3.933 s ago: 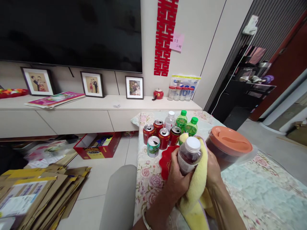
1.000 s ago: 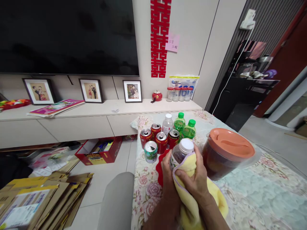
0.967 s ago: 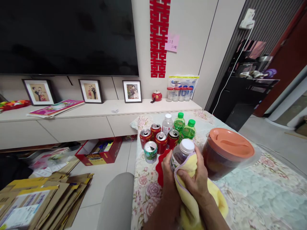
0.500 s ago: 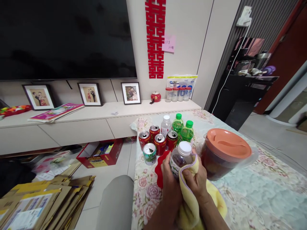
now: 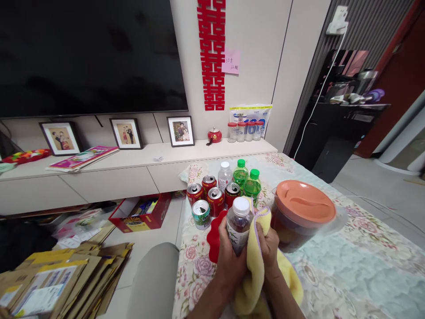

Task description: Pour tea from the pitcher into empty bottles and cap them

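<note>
Floral fabric covers the table (image 5: 348, 274) in front of us, with a dark television (image 5: 89, 53) on the wall at ten o'clock. At the near edge our left hand (image 5: 229, 261) is clenched round the lower body of a small bottle (image 5: 238, 221), which stands upright just above a red mat (image 5: 212, 235); our right hand (image 5: 268, 246) grips a yellow cloth (image 5: 255, 274) and presses it against the bottle's three o'clock side. To wipe well, we judge, the left hand should hold the base firm and turn it while the cloth wraps the wall from shoulder to foot; the cap is best left tight, and our elbow kept away from the pitcher (image 5: 300, 217) just beside us at two o'clock. The bottle holds a dark drink under a white cap; the pitcher shows dark brown liquid under a closed orange lid (image 5: 303, 204). At twelve o'clock stand red cans (image 5: 215, 199) and a green can (image 5: 201, 213) with their tops opened, though we cannot tell what they contain; behind them are two green bottles (image 5: 253, 186) and a clear bottle (image 5: 225, 175), all capped.
</note>
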`<state>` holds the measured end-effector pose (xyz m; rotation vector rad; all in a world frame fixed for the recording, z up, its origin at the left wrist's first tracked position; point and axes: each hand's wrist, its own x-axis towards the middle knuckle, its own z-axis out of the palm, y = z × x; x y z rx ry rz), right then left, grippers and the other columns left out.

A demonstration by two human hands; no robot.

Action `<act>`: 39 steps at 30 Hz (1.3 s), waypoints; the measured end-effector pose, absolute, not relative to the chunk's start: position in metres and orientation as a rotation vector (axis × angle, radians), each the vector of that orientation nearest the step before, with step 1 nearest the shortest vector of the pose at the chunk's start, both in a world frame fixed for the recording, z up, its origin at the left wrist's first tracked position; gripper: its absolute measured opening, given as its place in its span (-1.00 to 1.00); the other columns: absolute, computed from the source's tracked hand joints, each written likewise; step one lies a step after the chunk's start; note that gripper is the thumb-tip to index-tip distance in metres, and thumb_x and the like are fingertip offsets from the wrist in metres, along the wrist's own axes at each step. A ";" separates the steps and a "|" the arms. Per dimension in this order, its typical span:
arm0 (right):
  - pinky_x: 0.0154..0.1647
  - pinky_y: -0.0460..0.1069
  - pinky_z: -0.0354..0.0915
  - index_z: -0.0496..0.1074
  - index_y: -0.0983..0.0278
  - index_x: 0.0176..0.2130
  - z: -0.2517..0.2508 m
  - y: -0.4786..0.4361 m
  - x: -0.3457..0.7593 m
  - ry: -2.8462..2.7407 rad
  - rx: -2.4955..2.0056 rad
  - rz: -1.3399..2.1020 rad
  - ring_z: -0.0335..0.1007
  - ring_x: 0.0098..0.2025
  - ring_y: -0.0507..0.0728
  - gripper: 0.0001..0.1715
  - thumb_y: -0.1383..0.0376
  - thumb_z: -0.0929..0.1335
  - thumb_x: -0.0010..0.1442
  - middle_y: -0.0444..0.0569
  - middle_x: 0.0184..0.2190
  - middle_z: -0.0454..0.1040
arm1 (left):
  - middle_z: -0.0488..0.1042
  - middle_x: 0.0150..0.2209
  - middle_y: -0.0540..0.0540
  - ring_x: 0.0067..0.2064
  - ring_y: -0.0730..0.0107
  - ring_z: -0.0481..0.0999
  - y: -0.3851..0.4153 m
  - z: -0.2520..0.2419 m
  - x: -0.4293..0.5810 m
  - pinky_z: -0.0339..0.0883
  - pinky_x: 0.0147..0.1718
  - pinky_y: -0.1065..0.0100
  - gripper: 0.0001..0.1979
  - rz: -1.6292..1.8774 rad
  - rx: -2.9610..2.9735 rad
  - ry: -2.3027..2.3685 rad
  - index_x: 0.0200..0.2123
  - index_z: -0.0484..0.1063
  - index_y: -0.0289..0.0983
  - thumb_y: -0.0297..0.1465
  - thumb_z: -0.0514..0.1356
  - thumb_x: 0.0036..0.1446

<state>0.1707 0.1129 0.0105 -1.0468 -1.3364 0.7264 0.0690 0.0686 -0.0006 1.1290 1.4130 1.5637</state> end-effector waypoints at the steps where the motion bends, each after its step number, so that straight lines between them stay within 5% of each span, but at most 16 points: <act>1: -0.13 0.16 0.52 0.64 0.24 -0.33 0.013 0.113 0.170 -1.309 -1.044 0.778 0.61 -0.23 0.35 -0.40 -0.14 0.28 0.33 0.07 -0.44 0.63 | 0.45 0.24 -0.31 0.23 -0.06 0.52 0.068 0.001 0.069 0.40 0.22 -0.02 -0.09 1.575 1.137 1.412 0.37 0.09 -0.15 -0.30 0.43 0.03; 7: -0.21 0.09 0.51 0.61 0.30 -0.03 0.023 0.113 0.169 -1.229 -0.994 1.089 0.59 -0.25 0.29 -0.27 -0.22 0.25 0.33 0.09 -0.32 0.66 | 0.43 0.28 -0.29 0.30 -0.03 0.46 0.060 0.005 0.069 0.36 0.26 0.04 -0.10 1.567 1.146 1.394 0.39 0.11 -0.16 -0.30 0.43 0.04; 12: -0.42 0.04 0.41 0.59 0.29 -0.26 0.023 0.112 0.168 -1.313 -0.978 1.234 0.42 -0.48 0.19 -0.28 -0.23 0.22 0.35 -0.03 -0.53 0.53 | 0.40 0.30 -0.31 0.30 -0.01 0.45 0.053 0.010 0.064 0.32 0.28 0.05 -0.04 1.546 1.059 1.366 0.39 0.04 -0.19 -0.30 0.43 -0.01; 17: -0.07 0.11 0.42 0.58 0.21 -0.21 0.022 0.115 0.163 -1.384 -1.038 1.108 0.47 -0.20 0.24 -0.50 -0.11 0.31 0.31 -0.01 -0.33 0.56 | 0.52 0.17 -0.26 0.15 0.03 0.57 0.047 0.029 0.051 0.42 0.17 0.13 -0.14 1.594 1.019 1.361 0.28 0.17 -0.22 -0.34 0.44 -0.08; 20: 0.22 0.29 0.26 0.61 0.19 -0.16 0.020 0.118 0.161 -1.373 -1.102 0.949 0.40 0.02 0.36 -0.60 -0.02 0.45 0.15 0.09 -0.18 0.56 | 0.58 0.08 -0.22 0.06 0.05 0.62 0.040 0.040 0.044 0.48 0.09 0.17 -0.22 1.652 0.961 1.264 0.22 0.24 -0.22 -0.30 0.45 -0.06; 24: 0.23 0.35 0.28 0.62 0.21 -0.03 0.021 0.122 0.169 -1.365 -1.079 0.913 0.44 0.10 0.39 -0.50 0.08 0.51 0.04 0.14 -0.05 0.61 | 0.60 0.07 -0.25 0.05 0.03 0.64 0.031 0.045 0.037 0.52 0.03 0.20 -0.21 1.684 0.873 1.144 0.20 0.27 -0.22 -0.25 0.50 -0.07; 30: 0.27 0.27 0.34 0.44 0.24 0.26 0.056 0.093 0.181 -1.335 -0.833 1.075 0.41 0.29 0.36 -0.35 0.04 0.39 0.28 0.19 0.23 0.51 | 0.56 0.15 -0.30 0.12 -0.03 0.61 0.023 0.051 0.042 0.52 0.09 0.17 -0.14 1.669 0.954 1.194 0.27 0.26 -0.23 -0.24 0.51 -0.08; 33: 0.37 0.25 0.26 0.14 0.08 0.47 0.074 0.068 0.173 -1.506 -0.667 1.278 0.25 0.41 0.34 0.08 0.23 0.53 0.09 0.06 0.40 0.32 | 0.52 0.20 -0.31 0.17 -0.06 0.58 0.018 0.052 0.052 0.49 0.14 0.12 -0.11 1.602 1.063 1.302 0.32 0.22 -0.23 -0.29 0.50 -0.05; 35: 0.39 0.28 0.23 0.15 0.08 0.46 0.079 0.057 0.170 -1.507 -0.718 1.264 0.22 0.42 0.37 0.21 0.32 0.58 -0.05 0.06 0.41 0.30 | 0.50 0.22 -0.33 0.16 -0.09 0.58 0.014 0.051 0.057 0.49 0.14 0.08 -0.10 1.555 1.154 1.320 0.35 0.19 -0.23 -0.27 0.48 -0.01; 39: 0.18 0.29 0.46 0.28 0.21 0.38 0.072 0.052 0.187 -1.345 -0.748 1.241 0.47 0.23 0.44 0.08 0.23 0.60 -0.05 0.19 0.24 0.49 | 0.31 0.38 -0.33 0.37 -0.14 0.35 0.014 0.051 0.045 0.30 0.32 -0.01 -0.11 1.417 1.549 1.293 0.42 0.16 -0.20 -0.23 0.43 0.09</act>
